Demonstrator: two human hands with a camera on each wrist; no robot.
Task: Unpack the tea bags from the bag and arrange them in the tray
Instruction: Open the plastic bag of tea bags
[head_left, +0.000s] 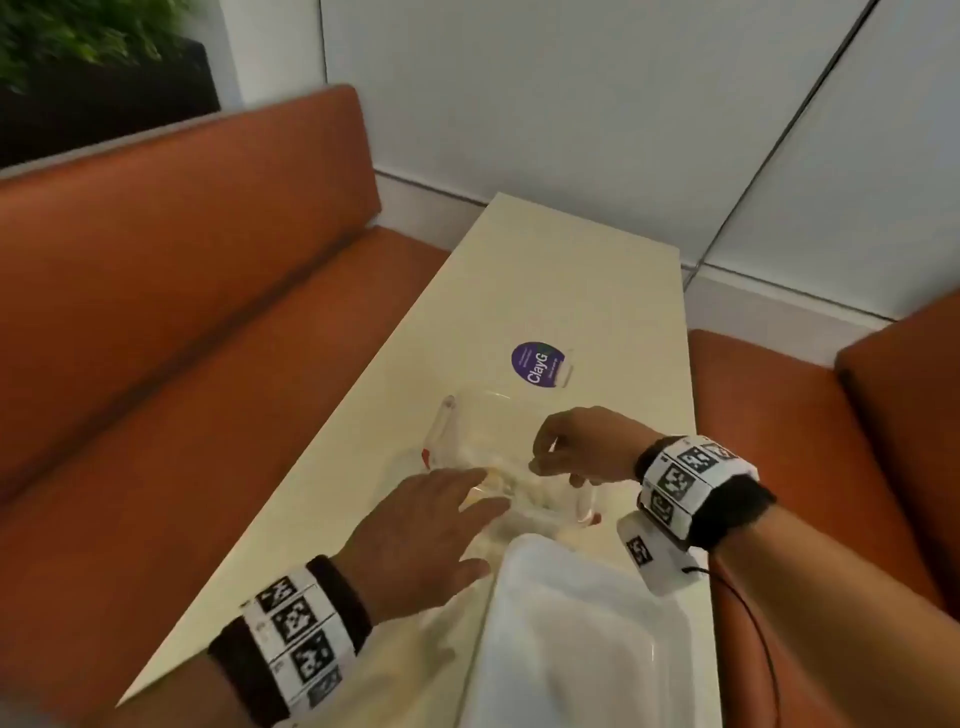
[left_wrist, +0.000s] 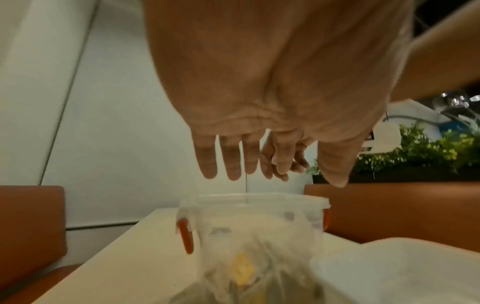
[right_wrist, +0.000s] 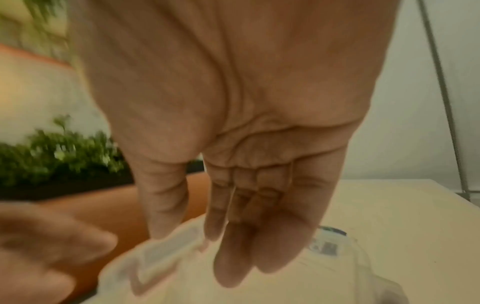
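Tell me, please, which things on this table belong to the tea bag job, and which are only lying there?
For the job: the clear plastic bag with tea bags, the white tray, the left hand reaching, the right hand over the bag.

Only lying there: the clear container with red clips, the purple sticker, the plants.

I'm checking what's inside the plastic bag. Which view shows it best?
The left wrist view: the plastic bag fills the foreground, with yellow pieces showing through. The head view shows it blurred, partly behind the left hand. The right wrist view shows only pale, blurred plastic.
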